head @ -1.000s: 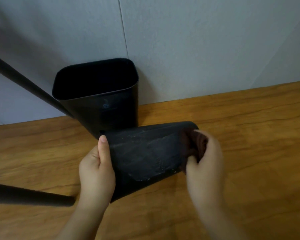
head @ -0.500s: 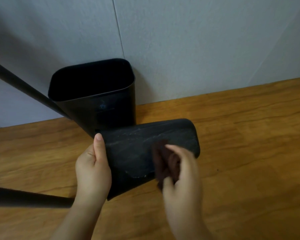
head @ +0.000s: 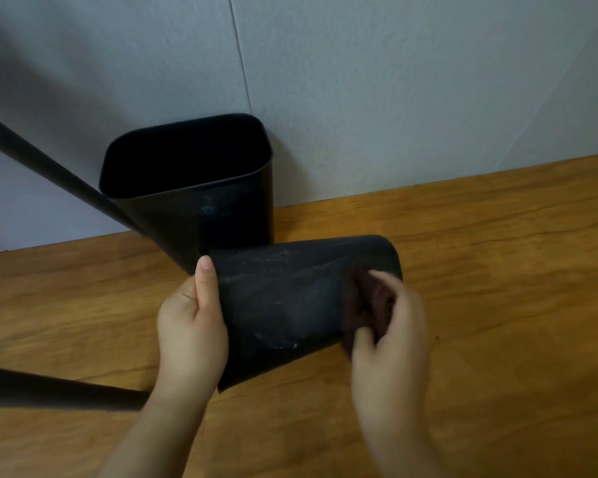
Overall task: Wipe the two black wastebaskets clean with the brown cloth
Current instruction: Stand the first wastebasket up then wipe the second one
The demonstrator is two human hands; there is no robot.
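Nearest, at six o'clock: the left hand [head: 192, 326] grips the base end of the tipped wastebasket [head: 290, 301], thumb up along its edge; the right hand [head: 389, 326] clutches the bunched brown cloth [head: 363, 305] against the side wall near its far end. Pale streaks on the wall suggest the first basket's outer wipe is under way. Next, probably, a stroke over the remaining smears. At eleven o'clock, the upright wastebasket [head: 201, 208] stands against the wall [head: 394, 98], seemingly untouched.
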